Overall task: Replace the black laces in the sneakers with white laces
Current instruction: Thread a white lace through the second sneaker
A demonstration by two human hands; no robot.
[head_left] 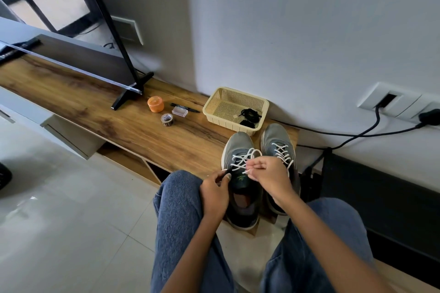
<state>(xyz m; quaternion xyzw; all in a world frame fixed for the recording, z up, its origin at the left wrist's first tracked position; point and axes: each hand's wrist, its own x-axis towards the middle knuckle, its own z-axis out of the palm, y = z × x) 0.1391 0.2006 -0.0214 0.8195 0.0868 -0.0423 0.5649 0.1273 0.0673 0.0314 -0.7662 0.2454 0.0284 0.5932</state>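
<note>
From my feed: two grey sneakers (259, 164) side by side on wood surface (133, 126), both white-laced. Left hand (215, 189) and right hand (269, 173) each pinching white lace (241, 158) on left sneaker. Black laces (250, 115), one bundle, in one basket (234, 108).

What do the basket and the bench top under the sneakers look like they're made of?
The basket looks like cream moulded plastic: thin perforated mesh walls, a smooth rolled rim and a dull sheen. The bench top shows brown wood grain with dark streaks and a smooth satin surface; its thin, even edge suggests laminate or veneer over board, though solid wood can't be ruled out.
</note>
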